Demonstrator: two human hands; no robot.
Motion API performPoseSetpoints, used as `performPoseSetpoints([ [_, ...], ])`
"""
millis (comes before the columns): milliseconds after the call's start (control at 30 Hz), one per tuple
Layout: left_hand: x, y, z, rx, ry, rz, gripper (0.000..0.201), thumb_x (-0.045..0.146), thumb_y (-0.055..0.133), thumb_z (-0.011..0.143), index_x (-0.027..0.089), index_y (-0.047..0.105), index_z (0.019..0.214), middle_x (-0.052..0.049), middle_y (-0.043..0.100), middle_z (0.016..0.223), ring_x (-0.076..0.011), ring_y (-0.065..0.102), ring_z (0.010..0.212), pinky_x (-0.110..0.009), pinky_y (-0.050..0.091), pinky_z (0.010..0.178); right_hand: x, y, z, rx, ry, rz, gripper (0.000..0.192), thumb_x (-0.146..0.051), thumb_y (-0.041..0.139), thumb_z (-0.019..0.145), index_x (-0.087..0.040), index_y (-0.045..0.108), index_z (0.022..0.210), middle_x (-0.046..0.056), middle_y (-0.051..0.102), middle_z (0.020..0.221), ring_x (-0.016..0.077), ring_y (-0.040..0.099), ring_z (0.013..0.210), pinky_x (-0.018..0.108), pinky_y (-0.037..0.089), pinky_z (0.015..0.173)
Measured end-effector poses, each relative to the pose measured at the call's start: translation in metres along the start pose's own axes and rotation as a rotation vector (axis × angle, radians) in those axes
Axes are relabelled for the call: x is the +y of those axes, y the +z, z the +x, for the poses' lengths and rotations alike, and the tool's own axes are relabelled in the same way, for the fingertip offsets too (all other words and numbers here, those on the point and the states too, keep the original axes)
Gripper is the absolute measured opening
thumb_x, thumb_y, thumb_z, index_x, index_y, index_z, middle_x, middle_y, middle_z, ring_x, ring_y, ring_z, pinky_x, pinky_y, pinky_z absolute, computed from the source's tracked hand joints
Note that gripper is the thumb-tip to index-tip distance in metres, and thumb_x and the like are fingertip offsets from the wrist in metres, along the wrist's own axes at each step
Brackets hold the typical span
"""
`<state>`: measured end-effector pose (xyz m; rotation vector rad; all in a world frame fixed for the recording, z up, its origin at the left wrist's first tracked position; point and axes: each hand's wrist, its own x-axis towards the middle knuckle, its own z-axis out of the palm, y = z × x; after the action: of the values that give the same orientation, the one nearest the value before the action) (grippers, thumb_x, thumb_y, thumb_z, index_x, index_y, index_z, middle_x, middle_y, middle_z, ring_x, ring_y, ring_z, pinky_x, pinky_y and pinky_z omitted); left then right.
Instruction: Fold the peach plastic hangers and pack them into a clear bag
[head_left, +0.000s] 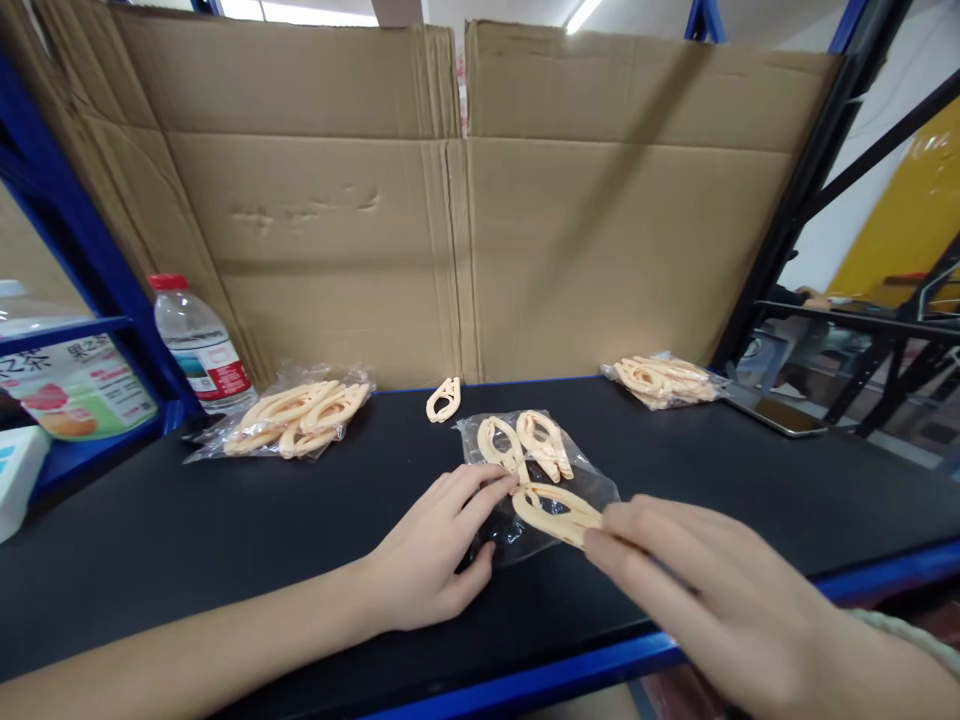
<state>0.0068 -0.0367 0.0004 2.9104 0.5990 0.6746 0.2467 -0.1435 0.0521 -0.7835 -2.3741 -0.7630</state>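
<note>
- Head view, hands: the left hand [435, 555] rests on the black tabletop [225, 530] with its fingertips pressed on the near edge of a clear plastic bag [525, 500]; its grip is not closed on anything, the fingers lying flat and extended. The right hand [697, 590] pinches one end of a cream plastic clip [555, 512] between thumb and fingers, so its grip is closed on that clip.
- Head view, the thing in hand: the held clip lies at the mouth of the bag, partly over the film; whether it is inside or on top cannot be told. Two more clips [525, 445] lie inside the bag, farther from the person.
- Head view, risks (judgement): the film is thin and slack, so the clip's open loop may catch on the bag's edge. If the left fingertips slip, the whole bag would likely slide along the smooth top with the clip. The bag lies near the front edge, so a sharp tug could carry it off.
- Head view, surface: a single loose clip [443, 399] lies behind the bag; a fuller bag of clips [296, 415] sits at the left and another bag of clips [660, 380] at the right, both well apart from the hands. A phone [780, 415] lies flat at the right end.
- Head view, room: cardboard sheets [450, 220] stand upright behind the tabletop, framed by blue shelving [82, 250]. A water bottle [199, 345] stands at the left.
</note>
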Motion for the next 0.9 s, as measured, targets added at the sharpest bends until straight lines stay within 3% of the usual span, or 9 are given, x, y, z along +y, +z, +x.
performPoseSetpoints([
  [133,0.001,0.0,0.0,0.014,0.005,-0.009,0.066,0.007,0.049,0.081,0.02,0.027,0.142,-0.013,0.04,0.14,-0.0255,0.042,0.126,-0.045,0.04,0.106,-0.002,0.043,0.014,0.007,-0.061,-0.176,0.032,-0.007,0.04,0.088,-0.017,0.063,0.069,0.007,0.058,0.064,0.019,0.056,0.058,0.03,0.045,0.048],
  [300,0.0,0.001,-0.001,0.024,0.012,-0.011,0.067,0.006,0.049,0.078,0.019,0.028,0.141,-0.014,0.04,0.138,-0.026,0.042,0.126,-0.044,0.041,0.105,0.004,0.094,0.023,-0.067,-0.053,-0.253,0.02,-0.006,0.046,0.086,-0.009,0.065,0.083,0.01,0.064,0.072,0.022,0.061,0.066,0.033,0.051,0.055],
  [367,0.0,0.002,-0.001,0.034,0.008,-0.012,0.068,0.006,0.05,0.078,0.019,0.028,0.141,-0.014,0.041,0.138,-0.0265,0.043,0.125,-0.045,0.042,0.104,0.005,0.099,0.024,-0.132,-0.03,-0.233,0.017,-0.004,0.049,0.083,-0.007,0.065,0.089,0.012,0.067,0.078,0.0233,0.062,0.071,0.035,0.053,0.061],
  [467,0.0,0.002,-0.001,0.034,-0.005,-0.009,0.064,0.007,0.051,0.077,0.018,0.033,0.138,-0.014,0.043,0.137,-0.0272,0.046,0.121,-0.045,0.044,0.102,0.012,0.086,0.03,-0.188,0.03,-0.031,0.014,-0.008,0.052,0.081,-0.012,0.064,0.085,0.009,0.067,0.077,0.0203,0.06,0.069,0.031,0.051,0.063],
  [567,0.001,0.001,-0.001,0.026,-0.004,-0.009,0.062,0.009,0.051,0.077,0.019,0.037,0.136,-0.013,0.047,0.133,-0.0274,0.049,0.116,-0.046,0.046,0.098,0.036,0.074,0.049,-0.114,0.181,0.159,0.017,-0.012,0.047,0.085,-0.017,0.063,0.08,0.005,0.065,0.073,0.017,0.057,0.068,0.028,0.046,0.063],
  [633,0.001,0.0,-0.001,0.024,0.0,-0.006,0.062,0.009,0.051,0.077,0.02,0.036,0.137,-0.013,0.049,0.132,-0.0275,0.05,0.116,-0.046,0.046,0.098,0.06,0.082,0.07,-0.078,0.24,0.156,0.02,-0.011,0.045,0.087,-0.015,0.064,0.089,0.007,0.066,0.081,0.0188,0.059,0.077,0.03,0.046,0.071],
  [767,0.002,0.0,-0.001,0.032,0.011,0.015,0.061,0.009,0.05,0.078,0.02,0.035,0.137,-0.013,0.048,0.134,-0.0274,0.049,0.117,-0.046,0.043,0.099,0.107,0.134,0.115,-0.339,0.108,0.172,0.034,-0.001,0.046,0.085,-0.014,0.063,0.111,0.011,0.068,0.103,0.0206,0.061,0.096,0.03,0.048,0.081],
  [900,0.001,-0.001,-0.002,0.017,0.026,0.032,0.061,0.011,0.05,0.079,0.019,0.032,0.137,-0.014,0.047,0.134,-0.0273,0.05,0.114,-0.045,0.045,0.095,0.125,0.189,0.146,-0.411,0.015,0.181,0.041,0.003,0.057,0.08,-0.015,0.06,0.117,0.008,0.065,0.116,0.0191,0.059,0.106,0.029,0.049,0.087],
])
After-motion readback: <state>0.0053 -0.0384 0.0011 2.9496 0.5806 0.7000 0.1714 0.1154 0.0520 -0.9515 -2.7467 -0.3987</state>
